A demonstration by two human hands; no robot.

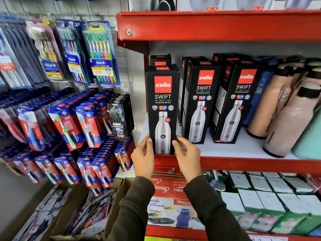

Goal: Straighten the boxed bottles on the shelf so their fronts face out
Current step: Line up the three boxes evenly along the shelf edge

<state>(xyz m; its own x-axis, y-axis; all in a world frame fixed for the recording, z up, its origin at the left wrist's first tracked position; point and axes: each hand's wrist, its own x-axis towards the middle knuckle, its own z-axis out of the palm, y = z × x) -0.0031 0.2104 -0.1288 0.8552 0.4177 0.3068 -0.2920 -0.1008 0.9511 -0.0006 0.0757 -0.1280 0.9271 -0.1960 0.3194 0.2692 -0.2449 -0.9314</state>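
Three black boxed bottles with a red logo stand in the front row on the white shelf [243,150]. The left box [163,105] sits at the shelf's front edge with its front facing out. My left hand [143,158] grips its lower left edge and my right hand [186,153] grips its lower right edge. The middle box [199,103] and the right box [238,103] stand further back, turned slightly so their left sides show. More black boxes stand behind them, mostly hidden.
Loose pink bottles [284,117] and a blue one [260,94] crowd the shelf's right side. A red shelf lip [217,26] hangs overhead. Toothbrush packs [97,54] hang on the wall to the left. White and green boxes [260,197] fill the lower shelf.
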